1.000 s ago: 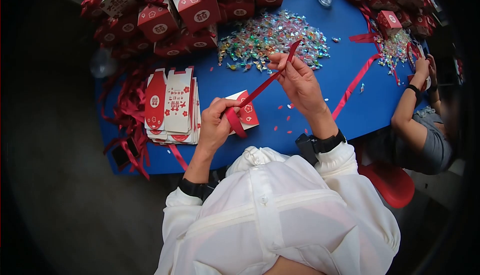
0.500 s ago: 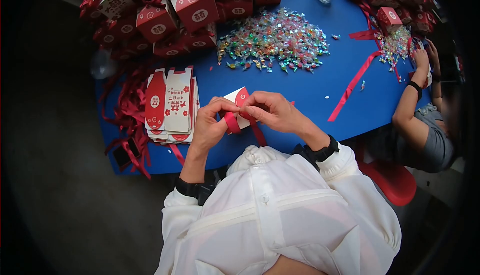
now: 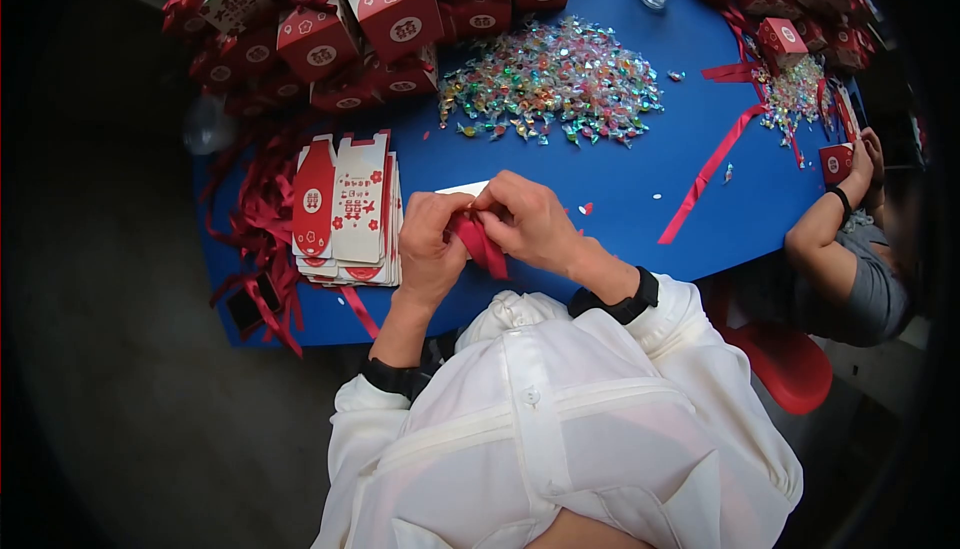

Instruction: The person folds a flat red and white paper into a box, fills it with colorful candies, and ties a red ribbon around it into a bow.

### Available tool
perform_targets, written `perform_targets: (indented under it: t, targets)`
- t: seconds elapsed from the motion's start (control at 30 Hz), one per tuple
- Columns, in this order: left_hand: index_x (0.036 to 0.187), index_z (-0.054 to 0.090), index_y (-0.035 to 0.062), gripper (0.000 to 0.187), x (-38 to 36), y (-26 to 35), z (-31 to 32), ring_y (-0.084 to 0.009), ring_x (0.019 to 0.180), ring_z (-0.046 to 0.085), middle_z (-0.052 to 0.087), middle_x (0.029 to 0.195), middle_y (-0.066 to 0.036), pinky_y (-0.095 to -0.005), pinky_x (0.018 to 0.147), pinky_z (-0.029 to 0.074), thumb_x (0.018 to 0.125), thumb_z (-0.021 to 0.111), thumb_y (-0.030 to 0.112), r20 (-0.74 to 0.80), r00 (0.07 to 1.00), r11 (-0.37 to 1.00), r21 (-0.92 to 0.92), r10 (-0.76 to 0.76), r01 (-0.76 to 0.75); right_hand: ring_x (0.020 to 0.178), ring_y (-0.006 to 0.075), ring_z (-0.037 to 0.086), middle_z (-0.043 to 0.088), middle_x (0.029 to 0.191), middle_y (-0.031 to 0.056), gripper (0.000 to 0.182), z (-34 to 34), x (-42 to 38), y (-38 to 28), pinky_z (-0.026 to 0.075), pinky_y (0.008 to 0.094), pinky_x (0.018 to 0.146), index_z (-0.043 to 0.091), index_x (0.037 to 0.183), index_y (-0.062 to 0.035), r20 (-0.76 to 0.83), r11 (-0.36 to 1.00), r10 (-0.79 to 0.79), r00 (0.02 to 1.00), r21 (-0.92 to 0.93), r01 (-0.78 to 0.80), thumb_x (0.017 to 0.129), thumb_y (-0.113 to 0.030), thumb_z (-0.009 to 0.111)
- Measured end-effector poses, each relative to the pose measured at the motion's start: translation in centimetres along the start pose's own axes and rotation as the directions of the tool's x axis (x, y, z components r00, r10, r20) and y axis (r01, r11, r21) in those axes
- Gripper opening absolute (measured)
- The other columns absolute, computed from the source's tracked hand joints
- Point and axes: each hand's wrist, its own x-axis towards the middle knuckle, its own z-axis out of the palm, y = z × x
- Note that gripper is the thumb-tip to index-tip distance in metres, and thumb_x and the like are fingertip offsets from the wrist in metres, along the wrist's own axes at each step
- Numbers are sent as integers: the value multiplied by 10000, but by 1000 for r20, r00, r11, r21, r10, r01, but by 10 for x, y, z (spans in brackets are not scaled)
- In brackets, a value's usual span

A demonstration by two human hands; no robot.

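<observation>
Both of my hands meet over a small red-and-white box point(image 3: 464, 189), mostly hidden beneath them near the table's front edge. A red ribbon point(image 3: 483, 246) hangs in a loop between my fingers. My left hand point(image 3: 432, 239) pinches it from the left side, and my right hand point(image 3: 530, 221) pinches it from the right with curled fingers. The fingertips nearly touch, so the exact spot where the ribbon crosses is covered. Just left of my left hand lies a stack of flat printed box blanks point(image 3: 345, 204).
Finished red boxes point(image 3: 400, 24) pile up at the back left. Wrapped candies point(image 3: 555, 79) lie heaped at centre back. Loose ribbons point(image 3: 265, 199) and a dark phone-like object point(image 3: 250, 304) are at the left. On the right, a co-worker's hands point(image 3: 864, 159) are beside another box point(image 3: 837, 163).
My hands have drawn closer together and tilted over the box, and the ribbon loop has bunched between them. The co-worker's hands have moved down, beside a red box.
</observation>
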Motion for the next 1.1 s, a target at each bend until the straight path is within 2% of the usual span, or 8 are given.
perform_targets:
  t: [0.17, 0.43, 0.67, 0.73, 0.87, 0.93, 1.07, 1.1]
  targets:
    - [894, 607, 35, 265, 1, -7, 9, -278, 766, 561, 595, 797, -95, -369, 624, 457, 664, 656, -87, -113, 984, 972, 206, 136, -111, 666, 309, 611, 572, 792, 123, 91, 7, -5, -1, 487, 366, 563, 591, 854, -18, -132, 1000, 5, 991, 13, -3, 775, -33, 632]
    - [924, 594, 29, 254, -6, -22, 8, -263, 775, 589, 588, 867, -117, -321, 636, 478, 710, 711, -43, -114, 967, 966, 148, 228, -210, 588, 95, 566, 627, 705, 59, 123, -11, 0, 0, 461, 243, 548, 612, 932, 0, 124, 919, 211, 970, 313, -240, 818, -42, 630]
    - [924, 601, 30, 248, -5, -21, 6, -259, 778, 588, 585, 871, -113, -317, 644, 481, 716, 692, -71, -87, 963, 962, 123, 256, -244, 610, 142, 602, 610, 713, 83, 164, -10, 4, 3, 478, 283, 552, 621, 962, -18, 167, 938, 184, 969, 266, -224, 801, -40, 636]
    - [899, 607, 27, 253, -5, -22, 9, -263, 761, 572, 579, 844, -107, -329, 622, 471, 688, 693, -84, -84, 961, 959, 129, 264, -252, 638, 217, 605, 577, 755, 101, 169, -7, 5, 5, 493, 335, 581, 605, 945, -30, -20, 1000, 4, 1000, 9, -4, 778, -40, 636]
    - [859, 619, 20, 246, -4, -20, 9, -266, 743, 558, 574, 811, -101, -342, 599, 462, 658, 688, -103, -106, 968, 969, 123, 229, -216, 648, 274, 579, 547, 791, 107, 157, -2, 13, 2, 493, 373, 607, 575, 910, -31, -167, 985, -51, 985, -170, 22, 763, -39, 629]
    - [879, 611, 20, 243, -6, -21, 7, -259, 758, 574, 579, 837, -104, -329, 618, 473, 683, 688, -101, -86, 971, 970, 117, 224, -214, 709, 294, 604, 578, 842, 120, 138, -1, 21, 14, 500, 374, 645, 545, 869, -21, -291, 931, -241, 926, -340, 135, 755, -35, 623]
    - [900, 603, 23, 241, -7, -23, 7, -250, 777, 595, 585, 864, -106, -312, 638, 488, 710, 682, -103, -74, 974, 974, 99, 214, -206, 794, 279, 631, 607, 890, 134, 128, -2, 24, 22, 503, 341, 684, 533, 871, -11, -327, 934, -304, 895, -290, 211, 765, -20, 602]
    - [900, 603, 23, 241, -7, -23, 7, -250, 777, 595, 585, 864, -106, -312, 638, 488, 710, 682, -103, -74, 974, 974, 99, 213, -205, 825, 267, 636, 618, 913, 141, 126, -4, 21, 16, 503, 329, 705, 533, 885, -6, -275, 993, -111, 955, 3, 116, 771, -12, 586]
